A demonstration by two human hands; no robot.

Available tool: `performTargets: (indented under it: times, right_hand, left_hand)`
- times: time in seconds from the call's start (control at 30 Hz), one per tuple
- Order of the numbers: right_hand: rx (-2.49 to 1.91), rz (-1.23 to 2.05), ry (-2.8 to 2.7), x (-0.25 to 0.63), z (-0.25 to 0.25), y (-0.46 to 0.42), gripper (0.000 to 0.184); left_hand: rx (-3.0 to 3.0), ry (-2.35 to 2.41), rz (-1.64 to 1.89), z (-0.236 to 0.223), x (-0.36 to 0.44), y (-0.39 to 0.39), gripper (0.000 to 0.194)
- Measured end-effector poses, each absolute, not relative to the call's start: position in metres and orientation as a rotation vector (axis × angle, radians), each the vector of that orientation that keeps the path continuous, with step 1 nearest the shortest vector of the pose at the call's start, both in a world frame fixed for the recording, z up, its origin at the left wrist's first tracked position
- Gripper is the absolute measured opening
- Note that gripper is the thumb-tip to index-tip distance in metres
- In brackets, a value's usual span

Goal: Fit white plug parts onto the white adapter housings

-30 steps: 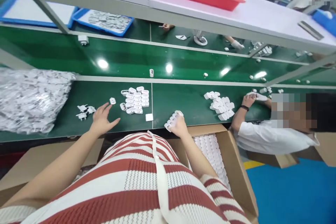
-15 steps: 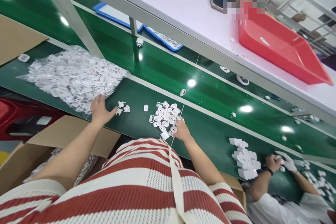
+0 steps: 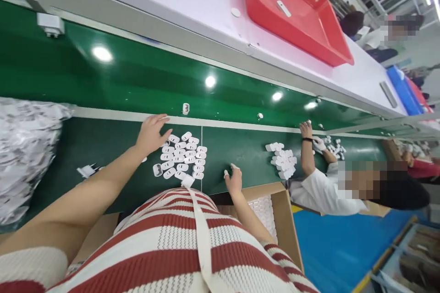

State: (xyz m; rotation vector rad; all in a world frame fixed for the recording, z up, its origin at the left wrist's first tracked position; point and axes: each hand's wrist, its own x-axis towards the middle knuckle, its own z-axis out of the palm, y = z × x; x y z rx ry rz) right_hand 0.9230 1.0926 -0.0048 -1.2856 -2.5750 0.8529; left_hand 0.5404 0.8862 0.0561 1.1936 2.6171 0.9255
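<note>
A cluster of white charger housings lies on the dark green table in front of me, with several lined up along its right side. My left hand is at the upper left edge of this cluster, thumb and fingers apart, partly covering a housing there. I see nothing held in it. To the right of the cluster my right hand hovers low over the table near its front edge. Its fingers are spread and slightly bent, with nothing visible between them. Small white plug pieces with pins lie left of my left forearm.
A clear bag of white parts fills the left. One housing sits on the green belt. Rightward are stacked white pieces and a co-worker's hands. A cardboard box stands below; a red tray rests on the shelf.
The view has swung right. My left hand has gone from the bag to the housings. My right hand has left the cluster and moved right, and the housings' right side is now a neat column.
</note>
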Motion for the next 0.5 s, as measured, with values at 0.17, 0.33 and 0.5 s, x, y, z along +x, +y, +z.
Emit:
performTargets:
  times: [0.17,0.33,0.5]
  right_hand:
    - [-1.398,0.827,-2.463,0.939,-0.016,1.069,0.039]
    - [-1.497,0.863,-2.322,0.925,-0.011,1.086,0.036]
    - [-1.592,0.870,-2.170,0.882,0.004,1.163,0.031]
  left_hand:
    - [1.248,2.485,0.514,0.043,0.477,0.985,0.080]
    - [1.340,2.278,0.252,0.038,0.427,1.011,0.046]
    - [1.200,2.363,0.077,0.058,0.433,0.948,0.061]
